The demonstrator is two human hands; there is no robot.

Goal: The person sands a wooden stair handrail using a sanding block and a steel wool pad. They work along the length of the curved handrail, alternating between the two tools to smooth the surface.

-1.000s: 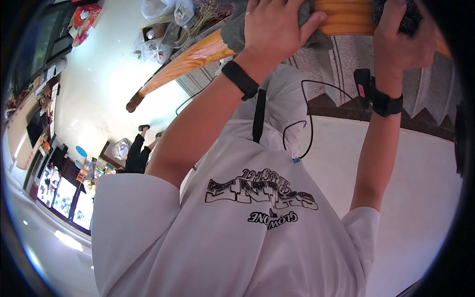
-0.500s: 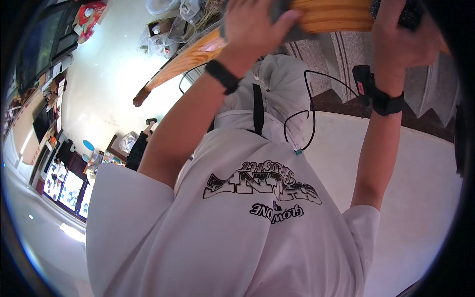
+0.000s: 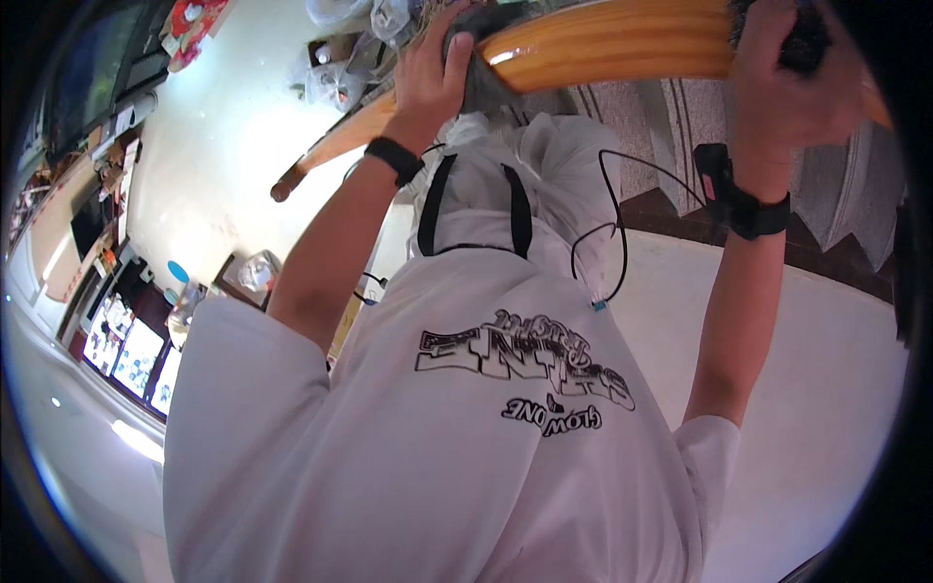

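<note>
A polished wooden handrail (image 3: 622,44) curves across the top of the view. My left hand (image 3: 428,83) presses a dark grey cloth (image 3: 483,78) around the rail, its thumb lying along the cloth. Farther right, my right hand (image 3: 792,97) is closed, slightly blurred, on a dark fuzzy thing (image 3: 805,44) against the rail. That thing looks like a cloth or pad, but its kind is unclear. Black bands with small devices sit on both wrists.
Grey stair steps (image 3: 671,126) run beneath the rail. The rail's lower end (image 3: 284,187) points left over a pale floor (image 3: 219,146). Plastic bags (image 3: 335,83) lie at upper left. A black cable (image 3: 622,228) loops from my shirt toward my right wrist.
My left hand has moved left and slightly down along the rail with the grey cloth. My right hand stays at nearly the same place on the rail.
</note>
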